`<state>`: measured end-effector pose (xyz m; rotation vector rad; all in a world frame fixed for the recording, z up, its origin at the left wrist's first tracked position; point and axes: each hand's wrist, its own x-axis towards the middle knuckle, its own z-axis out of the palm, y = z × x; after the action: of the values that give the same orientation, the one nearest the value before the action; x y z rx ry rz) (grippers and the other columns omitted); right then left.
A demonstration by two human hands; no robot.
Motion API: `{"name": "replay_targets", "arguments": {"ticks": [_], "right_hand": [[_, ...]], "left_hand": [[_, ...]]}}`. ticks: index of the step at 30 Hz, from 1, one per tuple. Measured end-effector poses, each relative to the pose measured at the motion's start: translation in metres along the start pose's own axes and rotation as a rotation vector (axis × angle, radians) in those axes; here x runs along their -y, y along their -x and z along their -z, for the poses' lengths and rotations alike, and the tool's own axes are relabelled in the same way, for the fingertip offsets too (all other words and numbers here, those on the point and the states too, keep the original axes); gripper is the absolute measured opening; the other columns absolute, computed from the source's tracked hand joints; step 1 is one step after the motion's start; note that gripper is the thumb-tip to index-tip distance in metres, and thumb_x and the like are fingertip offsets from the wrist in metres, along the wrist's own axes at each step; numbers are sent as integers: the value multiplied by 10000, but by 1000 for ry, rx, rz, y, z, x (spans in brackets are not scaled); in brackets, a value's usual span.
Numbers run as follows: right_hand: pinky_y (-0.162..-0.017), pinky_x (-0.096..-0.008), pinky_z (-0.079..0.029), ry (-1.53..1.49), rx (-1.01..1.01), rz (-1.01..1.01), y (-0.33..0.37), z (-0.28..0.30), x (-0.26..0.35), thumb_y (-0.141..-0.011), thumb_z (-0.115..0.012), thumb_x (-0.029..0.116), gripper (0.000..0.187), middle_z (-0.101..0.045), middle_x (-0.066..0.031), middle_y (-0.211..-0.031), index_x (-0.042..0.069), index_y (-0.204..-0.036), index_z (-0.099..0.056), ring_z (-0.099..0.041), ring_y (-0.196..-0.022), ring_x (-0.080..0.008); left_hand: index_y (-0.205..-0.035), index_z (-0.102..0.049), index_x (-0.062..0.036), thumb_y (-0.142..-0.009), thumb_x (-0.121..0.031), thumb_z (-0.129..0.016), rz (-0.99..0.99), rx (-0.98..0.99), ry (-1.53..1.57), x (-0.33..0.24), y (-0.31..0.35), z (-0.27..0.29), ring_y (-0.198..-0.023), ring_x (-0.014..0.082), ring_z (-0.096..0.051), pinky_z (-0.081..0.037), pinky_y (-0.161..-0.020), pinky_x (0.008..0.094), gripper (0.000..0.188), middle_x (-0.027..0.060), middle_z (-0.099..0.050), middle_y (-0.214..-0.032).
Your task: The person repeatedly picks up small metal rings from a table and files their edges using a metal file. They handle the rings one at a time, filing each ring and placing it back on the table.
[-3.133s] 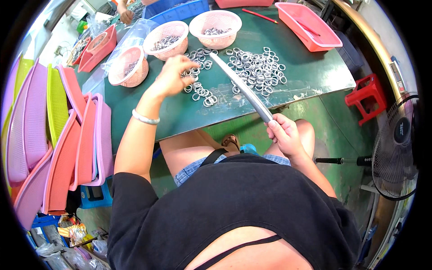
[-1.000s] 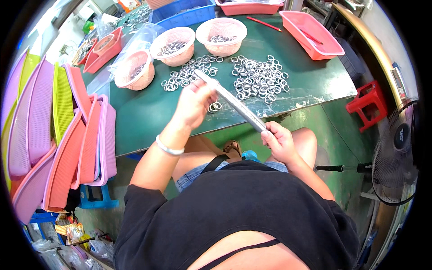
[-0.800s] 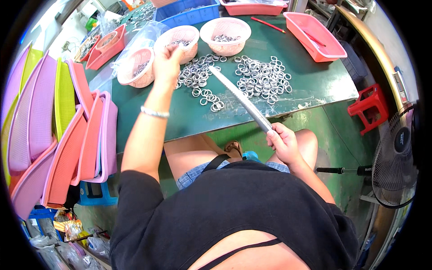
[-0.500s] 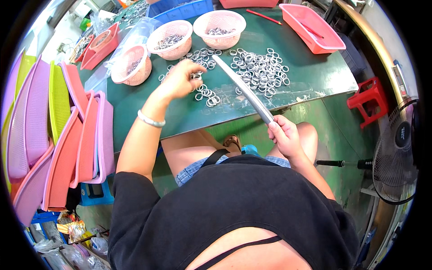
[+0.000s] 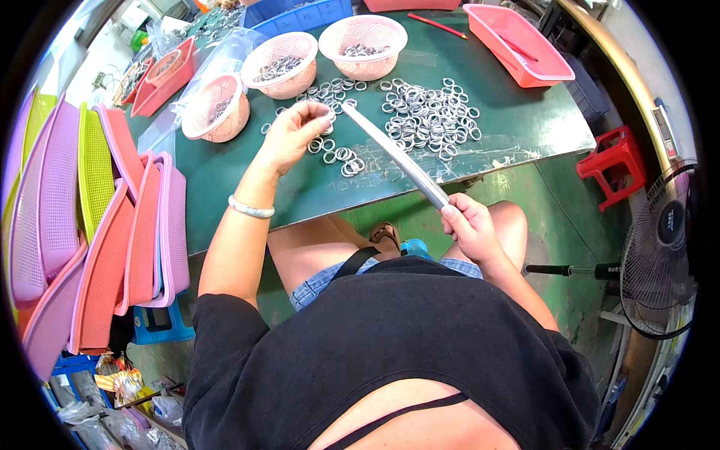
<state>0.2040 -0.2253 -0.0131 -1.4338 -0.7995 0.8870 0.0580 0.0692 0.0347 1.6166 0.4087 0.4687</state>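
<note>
Green tabletop (image 5: pixel 352 192) showed between two piles of metal rings (image 5: pixel 426 121) and its near edge. My right hand (image 5: pixel 468 223) gripped a tapered metal rod (image 5: pixel 397 156), slanted over that edge; my left hand (image 5: pixel 294 135) curled beside its tip, any hold unclear. Three pink baskets (image 5: pixel 365 69) stood just beyond.

Tapered metal rod (image 5: pixel 397 155) (slanting), silver rings (image 5: pixel 429 118), loosely heaped
</note>
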Motion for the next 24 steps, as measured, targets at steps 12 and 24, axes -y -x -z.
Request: {"name": "replay_targets", "arguments": {"ticks": [12,24], "right_hand": [[-505,-193,-361,48,61,61,-5,-10,11,-865,-522,140,135,-480,24,-611,9,-838,-537,-442,-556,-35],[-504,-194,-380,112,48,107,-3,-9,15,-866,-524,129,134,-491,13,-641,-3,-863,-544,-462,-559,-44]], "left_hand": [[-1045,-554,16,-776,-46,-607,56,205,637,-2,26,-57,-832,119,-533,-423,-767,261,281,61,-580,-969],[-1023,-555,10,-783,-47,-601,95,156,575,-4,31,-54,-836,121,-559,-450,-764,253,250,50,-595,-937]]}}
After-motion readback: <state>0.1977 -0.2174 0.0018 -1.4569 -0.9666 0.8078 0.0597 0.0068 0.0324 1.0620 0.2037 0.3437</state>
